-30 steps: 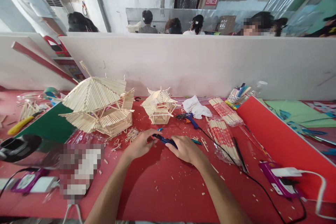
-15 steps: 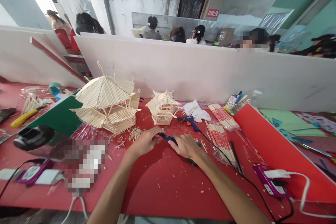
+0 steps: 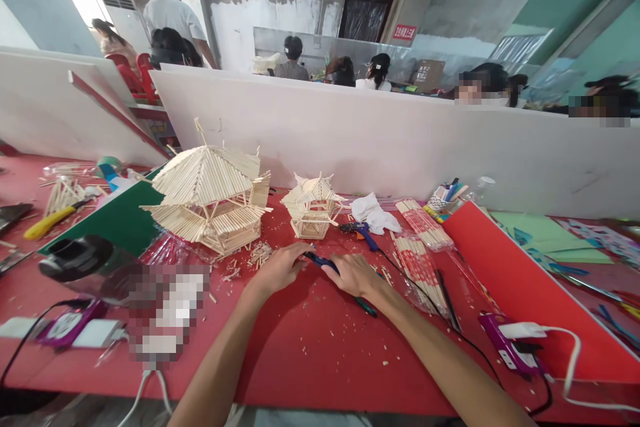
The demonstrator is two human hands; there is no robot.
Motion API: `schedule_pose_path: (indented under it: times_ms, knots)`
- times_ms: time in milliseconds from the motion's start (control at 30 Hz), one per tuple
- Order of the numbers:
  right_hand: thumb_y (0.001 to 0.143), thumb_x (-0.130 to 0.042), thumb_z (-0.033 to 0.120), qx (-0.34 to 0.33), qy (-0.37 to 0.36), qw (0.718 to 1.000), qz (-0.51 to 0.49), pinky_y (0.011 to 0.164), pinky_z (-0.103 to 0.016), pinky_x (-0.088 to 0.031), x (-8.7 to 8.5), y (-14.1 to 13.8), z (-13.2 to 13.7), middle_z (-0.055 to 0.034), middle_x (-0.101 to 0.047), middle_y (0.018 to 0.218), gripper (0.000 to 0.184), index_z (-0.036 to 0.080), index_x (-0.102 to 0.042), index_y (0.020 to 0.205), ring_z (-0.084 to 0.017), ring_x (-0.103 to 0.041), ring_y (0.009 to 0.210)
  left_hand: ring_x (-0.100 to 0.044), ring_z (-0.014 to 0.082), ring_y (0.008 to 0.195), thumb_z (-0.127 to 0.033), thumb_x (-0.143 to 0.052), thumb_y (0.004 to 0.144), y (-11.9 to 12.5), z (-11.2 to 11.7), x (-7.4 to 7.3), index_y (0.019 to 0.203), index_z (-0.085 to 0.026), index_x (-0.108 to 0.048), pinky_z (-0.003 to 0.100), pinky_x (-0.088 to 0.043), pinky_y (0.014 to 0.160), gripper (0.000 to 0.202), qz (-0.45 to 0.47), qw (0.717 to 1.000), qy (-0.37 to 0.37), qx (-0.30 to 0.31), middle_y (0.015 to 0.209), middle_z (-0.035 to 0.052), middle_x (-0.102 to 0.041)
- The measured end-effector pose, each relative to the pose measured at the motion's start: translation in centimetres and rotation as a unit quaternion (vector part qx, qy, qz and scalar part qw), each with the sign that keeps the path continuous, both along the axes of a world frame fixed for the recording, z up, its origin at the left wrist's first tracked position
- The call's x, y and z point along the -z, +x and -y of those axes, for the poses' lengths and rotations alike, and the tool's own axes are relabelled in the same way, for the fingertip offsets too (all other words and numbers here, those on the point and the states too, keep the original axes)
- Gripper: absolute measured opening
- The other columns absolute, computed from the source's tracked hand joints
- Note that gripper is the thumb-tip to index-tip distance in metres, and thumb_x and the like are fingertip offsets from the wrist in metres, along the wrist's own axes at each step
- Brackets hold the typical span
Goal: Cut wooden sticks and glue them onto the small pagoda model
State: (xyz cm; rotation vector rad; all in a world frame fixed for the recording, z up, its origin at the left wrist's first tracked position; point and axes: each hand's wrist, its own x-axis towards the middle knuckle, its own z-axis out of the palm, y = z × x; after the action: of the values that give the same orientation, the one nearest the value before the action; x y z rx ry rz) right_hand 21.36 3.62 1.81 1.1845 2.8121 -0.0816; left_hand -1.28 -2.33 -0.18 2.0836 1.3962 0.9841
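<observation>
My left hand (image 3: 280,268) and my right hand (image 3: 353,273) rest close together on the red table (image 3: 310,353). Both have their fingers closed around a dark blue-handled tool (image 3: 320,260) that lies between them; its green-tipped handle end (image 3: 367,307) pokes out below my right hand. Just beyond my hands stands a small stick pavilion model (image 3: 313,205). A larger stick pavilion (image 3: 213,197) stands to its left. Wood chips (image 3: 257,255) lie scattered around my left hand.
A blue glue gun (image 3: 361,231) with a black cable, white tissue (image 3: 373,212) and packs of chopsticks (image 3: 423,247) lie to the right. A red board (image 3: 520,280), purple power strips (image 3: 510,347) and a green board (image 3: 113,220) flank me. A white partition (image 3: 400,133) backs the table; people sit beyond.
The view has tilted up and shifted slightly. My hands stay together on the tool, with the green-tipped handle end now showing below my right hand.
</observation>
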Motion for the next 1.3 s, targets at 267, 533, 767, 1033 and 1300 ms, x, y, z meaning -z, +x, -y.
schedule_pose_path:
  times_ms: [267,533,767,1033,1300]
  knots:
    - [0.105,-0.035,0.053,0.01,0.008,1.0,-0.017,0.074,-0.035,-0.043,-1.1,0.2,0.1,-0.0168,-0.077,0.1,0.052,0.015,-0.07,0.104,-0.031,-0.073,0.09,-0.07,0.0259,0.111,-0.015,-0.057,0.086,-0.1,-0.2,0.0,0.124,-0.026,-0.069,0.038,-0.054,0.1,0.042,0.034,0.999,-0.004,-0.011,0.122,0.007,-0.074]
    - [0.107,-0.039,0.047,0.025,-0.004,0.996,-0.083,0.074,-0.033,-0.042,-1.3,-0.1,0.9,-0.0139,-0.076,0.104,0.04,0.016,-0.064,0.111,-0.029,-0.072,0.095,-0.069,0.0243,0.11,-0.013,-0.056,0.087,-0.3,-0.1,-0.9,0.127,-0.027,-0.067,0.036,-0.052,0.101,0.043,0.013,0.999,-0.007,-0.03,0.122,0.0066,-0.073]
    - [0.107,-0.035,0.05,0.038,0.01,0.996,-0.08,0.075,-0.034,-0.044,-0.4,-0.2,0.5,-0.0159,-0.076,0.104,0.048,0.014,-0.067,0.108,-0.031,-0.072,0.096,-0.067,0.0234,0.115,-0.01,-0.054,0.088,-0.2,-0.1,-0.8,0.127,-0.025,-0.065,0.036,-0.05,0.102,0.043,0.001,1.0,-0.003,-0.022,0.124,0.0072,-0.072]
    - [0.105,-0.03,0.056,0.041,0.019,0.999,-0.02,0.079,-0.036,-0.049,0.5,-1.3,-1.3,-0.0193,-0.076,0.106,0.061,0.012,-0.073,0.105,-0.033,-0.073,0.096,-0.067,0.0259,0.114,-0.012,-0.053,0.087,-0.3,-1.0,1.5,0.128,-0.025,-0.065,0.038,-0.052,0.101,0.045,-0.015,0.998,0.003,-0.053,0.125,0.0083,-0.071]
    - [0.105,-0.031,0.056,0.023,0.028,0.999,-0.006,0.082,-0.037,-0.05,0.3,-2.0,-2.3,-0.0215,-0.077,0.106,0.064,0.011,-0.076,0.104,-0.033,-0.073,0.099,-0.066,0.0264,0.115,-0.011,-0.054,0.083,-0.6,-1.6,2.3,0.127,-0.022,-0.066,0.041,-0.05,0.103,0.047,0.001,0.997,0.004,-0.074,0.127,0.01,-0.07]
